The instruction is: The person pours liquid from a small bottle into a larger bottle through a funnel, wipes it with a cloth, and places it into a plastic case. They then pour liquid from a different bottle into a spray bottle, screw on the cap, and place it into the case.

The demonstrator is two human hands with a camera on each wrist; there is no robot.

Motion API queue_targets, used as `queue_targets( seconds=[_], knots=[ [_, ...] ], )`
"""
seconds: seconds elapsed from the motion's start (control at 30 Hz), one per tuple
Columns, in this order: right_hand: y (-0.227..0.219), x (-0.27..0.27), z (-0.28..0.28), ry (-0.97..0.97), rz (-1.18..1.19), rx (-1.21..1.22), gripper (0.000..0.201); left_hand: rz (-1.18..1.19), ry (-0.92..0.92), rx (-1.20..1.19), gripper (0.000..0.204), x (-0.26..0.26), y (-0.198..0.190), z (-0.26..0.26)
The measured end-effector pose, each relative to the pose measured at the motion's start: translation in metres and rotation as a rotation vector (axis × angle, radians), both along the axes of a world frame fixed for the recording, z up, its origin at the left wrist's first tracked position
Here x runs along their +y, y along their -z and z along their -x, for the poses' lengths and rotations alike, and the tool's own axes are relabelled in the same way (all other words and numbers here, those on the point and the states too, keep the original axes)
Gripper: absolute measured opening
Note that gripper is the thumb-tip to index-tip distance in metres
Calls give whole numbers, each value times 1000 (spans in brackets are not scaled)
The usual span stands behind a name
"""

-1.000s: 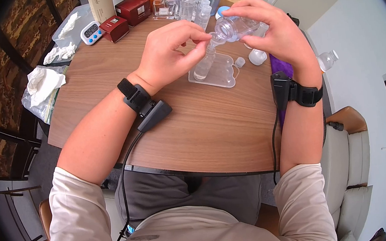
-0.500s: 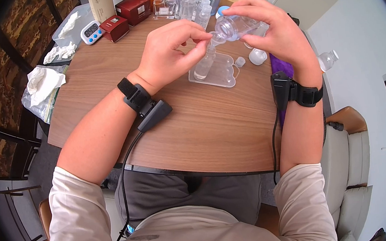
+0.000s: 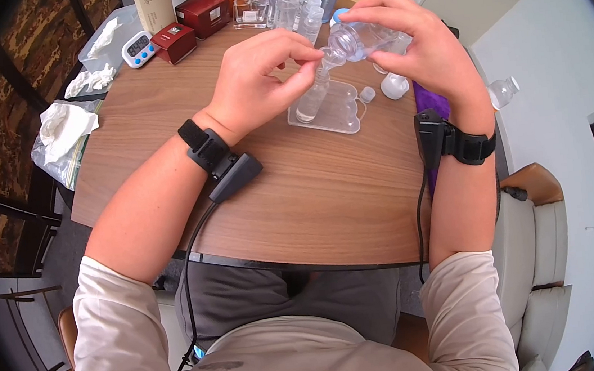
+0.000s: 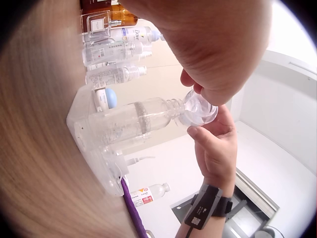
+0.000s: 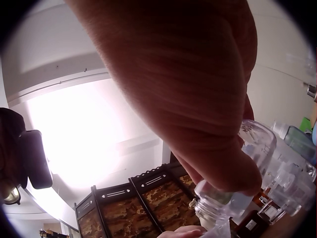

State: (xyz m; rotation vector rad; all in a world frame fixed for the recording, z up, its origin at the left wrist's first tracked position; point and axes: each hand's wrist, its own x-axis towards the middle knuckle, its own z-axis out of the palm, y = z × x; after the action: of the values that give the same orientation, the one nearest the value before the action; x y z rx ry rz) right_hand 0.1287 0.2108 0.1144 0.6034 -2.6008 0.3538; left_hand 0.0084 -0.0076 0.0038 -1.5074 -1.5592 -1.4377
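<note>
My left hand [image 3: 261,80] pinches the rim of a small clear funnel [image 4: 200,110] between thumb and fingertips. The funnel sits in the neck of a clear bottle [image 4: 124,120], which stands upright and has liquid in it. Under that bottle lies a translucent tray [image 3: 343,117]. My right hand [image 3: 425,36] grips a larger clear bottle [image 3: 368,39] from above, fingers and thumb on opposite sides. This bottle is tipped toward the left, its open mouth right at the funnel. In the right wrist view, my palm hides much of it.
A small cap [image 3: 367,95] and a larger white cap [image 3: 394,86] lie right of the tray. Spray bottles [image 3: 286,9], a perfume bottle [image 3: 247,11] and red boxes [image 3: 175,43] line the back. A timer [image 3: 139,50] and crumpled tissues [image 3: 68,126] are at left, a purple cloth [image 3: 433,102] at right.
</note>
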Motion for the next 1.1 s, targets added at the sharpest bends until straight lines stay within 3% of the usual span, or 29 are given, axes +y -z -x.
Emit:
queue_targets(
  seconds=[1.1],
  knots=[
    [-3,-4,0,-6,-49,52,55,-13,9,1,14,0,0,0]
  ],
)
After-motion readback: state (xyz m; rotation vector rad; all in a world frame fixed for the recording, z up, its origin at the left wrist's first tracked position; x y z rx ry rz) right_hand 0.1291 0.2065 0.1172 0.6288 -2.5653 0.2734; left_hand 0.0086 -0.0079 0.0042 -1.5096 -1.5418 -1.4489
